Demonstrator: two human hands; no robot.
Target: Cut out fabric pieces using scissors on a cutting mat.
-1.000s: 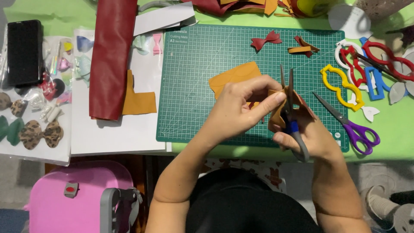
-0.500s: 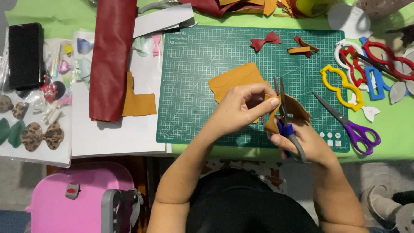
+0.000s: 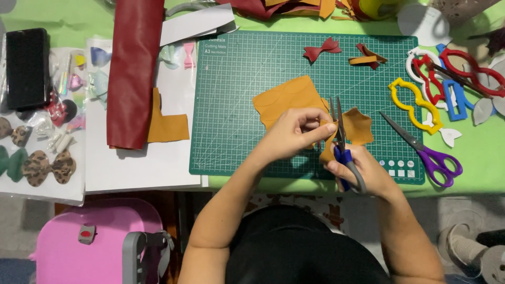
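Both hands have crept forward; left hand (image 3: 294,134) pinches the tan leather piece (image 3: 357,126); right hand (image 3: 363,171) grips blue-handled scissors (image 3: 339,131); fingers near blades risk a nick.

The left half of the green cutting mat (image 3: 231,105) lies bare, so a hand can pass there freely. In the middle the mustard sheet (image 3: 286,100) covers the mat, just above the left hand (image 3: 292,137). To the right, the purple scissors (image 3: 426,150) lie slanted across the mat edge, and the yellow template (image 3: 413,105) is just beside them. The far edge holds a red bow piece (image 3: 321,50). At left, the red roll (image 3: 131,73) blocks the white paper (image 3: 147,163).
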